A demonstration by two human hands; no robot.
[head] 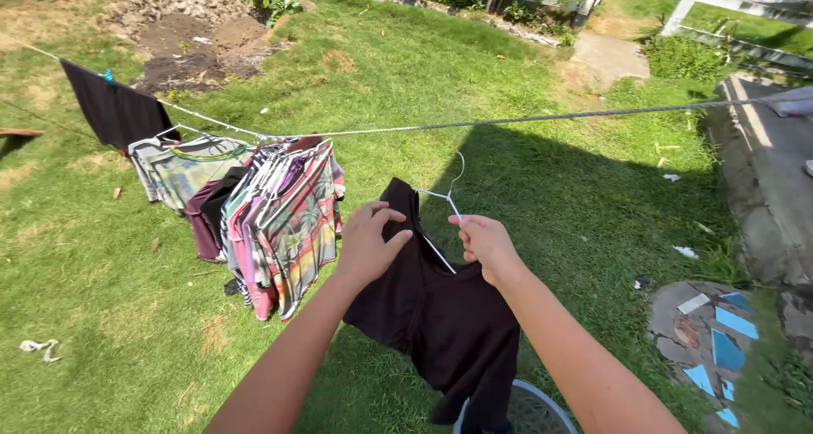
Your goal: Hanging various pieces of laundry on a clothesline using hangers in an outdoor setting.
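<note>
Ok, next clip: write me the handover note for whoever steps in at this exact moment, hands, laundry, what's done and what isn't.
Left hand: gripping the shoulder of the black shirt, held up in the air.
Right hand: pinching the white wire hanger at the shirt's neck; the hanger is only partly inside the shirt.
Clothesline: runs across just above the hanger hook, which is not on it yet.
Done: a bunch of hung clothes on hangers and a dark cloth already on the line to the left.
Left: seat the hanger fully, hook it on the line. A round basket sits below; contents not visible.
</note>
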